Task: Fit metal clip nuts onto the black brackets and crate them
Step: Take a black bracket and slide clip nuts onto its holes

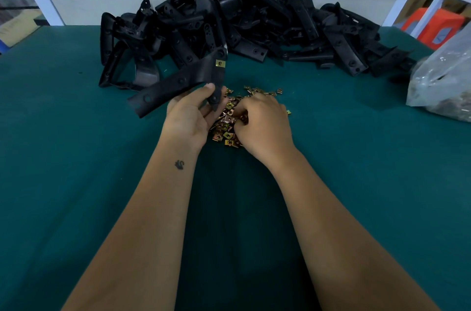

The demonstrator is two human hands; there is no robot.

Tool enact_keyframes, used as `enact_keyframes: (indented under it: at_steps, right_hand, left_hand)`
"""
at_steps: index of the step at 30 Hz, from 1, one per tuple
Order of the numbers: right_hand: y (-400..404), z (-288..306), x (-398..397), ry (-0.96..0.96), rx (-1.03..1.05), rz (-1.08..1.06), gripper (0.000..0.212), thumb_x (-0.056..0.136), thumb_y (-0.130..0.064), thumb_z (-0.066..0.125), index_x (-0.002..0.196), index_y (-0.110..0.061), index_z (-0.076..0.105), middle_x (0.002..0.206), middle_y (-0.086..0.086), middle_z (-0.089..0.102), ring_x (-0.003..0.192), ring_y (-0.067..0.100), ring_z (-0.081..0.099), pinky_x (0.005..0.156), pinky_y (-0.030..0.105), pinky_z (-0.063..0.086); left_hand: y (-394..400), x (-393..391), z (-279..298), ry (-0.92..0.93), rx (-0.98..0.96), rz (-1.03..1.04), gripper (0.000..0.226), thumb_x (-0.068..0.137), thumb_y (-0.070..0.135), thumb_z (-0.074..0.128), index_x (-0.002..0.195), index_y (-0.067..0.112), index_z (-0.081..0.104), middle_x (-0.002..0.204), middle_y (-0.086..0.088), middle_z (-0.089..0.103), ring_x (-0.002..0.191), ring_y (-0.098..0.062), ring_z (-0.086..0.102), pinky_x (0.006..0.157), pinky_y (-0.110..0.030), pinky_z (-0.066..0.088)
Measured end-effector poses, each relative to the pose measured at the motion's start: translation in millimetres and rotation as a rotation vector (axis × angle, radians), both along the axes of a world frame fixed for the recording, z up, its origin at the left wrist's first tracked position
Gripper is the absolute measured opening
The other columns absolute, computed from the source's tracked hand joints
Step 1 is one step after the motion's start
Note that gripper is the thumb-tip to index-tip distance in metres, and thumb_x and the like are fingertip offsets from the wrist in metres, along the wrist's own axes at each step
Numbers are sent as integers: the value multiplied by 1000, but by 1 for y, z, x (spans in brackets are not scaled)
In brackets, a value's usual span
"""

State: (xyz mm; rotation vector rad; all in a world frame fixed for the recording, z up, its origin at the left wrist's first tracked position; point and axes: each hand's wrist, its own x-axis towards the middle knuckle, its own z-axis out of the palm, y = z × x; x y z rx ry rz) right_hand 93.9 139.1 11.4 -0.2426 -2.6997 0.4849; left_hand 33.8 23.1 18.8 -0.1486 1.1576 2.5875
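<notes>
One clip fitted: nut [220,63] sitting on bracket [178,81] end.
Left hand [190,117]: fingers gripping bracket, raised above desk [76,157].
Right hand [262,119]: fingers curling into nut pile [226,122], probably pinching one.
Handling: bracket looking stiff, light; hold mid-strip.

Matt black plastic bracket [178,82], shiny brassy metal clip nuts [228,119], green cloth table [76,157].

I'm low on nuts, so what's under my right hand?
The right hand rests on a heap of small gold metal clip nuts on the green table mat. Nuts show around the fingers; whether it has pinched one is hidden.
</notes>
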Motion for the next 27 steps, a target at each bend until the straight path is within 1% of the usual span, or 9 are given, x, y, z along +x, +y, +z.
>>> enact_keyframes:
  at_steps: [3,5,7,11,16,19,21,24,27]
  right_hand:
    - [-2,0,0,112,-204,19,13,88,-11,60,97,-15,68,94,-4,67,96,18,59,87,35,44]
    - [-2,3,0,199,-477,11,11,89,-9,63,92,-18,68,84,-14,64,83,0,59,79,20,47]
    - [-1,8,1,266,-727,6,14,90,-7,64,90,-20,70,83,-15,66,80,-4,61,75,11,46]
    - [5,13,2,313,-1053,27,18,91,-6,64,95,-22,72,94,-6,72,91,4,67,86,20,53]
    - [7,14,3,316,-1233,50,17,92,-4,65,92,-20,73,81,-10,72,77,-1,66,73,16,52]
    - [7,15,3,336,-1331,88,19,91,0,63,90,-16,73,78,-9,71,75,1,66,76,18,52]
    - [7,14,3,345,-1337,107,19,92,-1,63,91,-17,72,79,-6,71,76,5,65,77,22,54]
    - [8,13,3,351,-1334,116,19,92,0,61,92,-16,71,82,2,71,77,12,67,78,28,56]
    - [7,14,2,361,-1362,110,17,91,1,61,89,-12,71,86,9,71,81,17,67,84,32,56]
  left_hand:
    - [1,0,0,1,-24,-8,50,92,0,63,138,-6,45,110,-18,69,87,-19,72,66,-26,58]
    - [2,1,1,31,-28,-32,48,93,0,61,137,-8,46,94,-13,72,81,-17,74,66,-25,58]
    - [2,2,2,76,-9,-72,45,93,-2,60,136,-8,47,88,-10,73,80,-17,74,67,-24,58]
    - [3,5,3,137,27,-172,47,93,-1,58,138,-5,45,88,-6,76,84,-16,74,70,-23,58]
    - [3,5,2,122,30,-202,50,91,3,61,139,-1,47,95,-6,73,85,-15,73,69,-25,58]
    - [3,6,2,117,16,-217,54,83,8,68,134,6,51,94,-3,73,82,-14,72,68,-26,58]
    - [3,5,1,122,10,-226,46,81,10,69,124,8,55,92,-2,74,82,-14,72,68,-26,58]
    - [3,5,1,138,3,-235,35,80,11,69,114,9,59,90,-2,75,82,-14,73,68,-25,58]
    - [4,5,0,149,12,-246,39,75,13,70,112,7,61,90,-4,75,81,-14,73,69,-24,58]
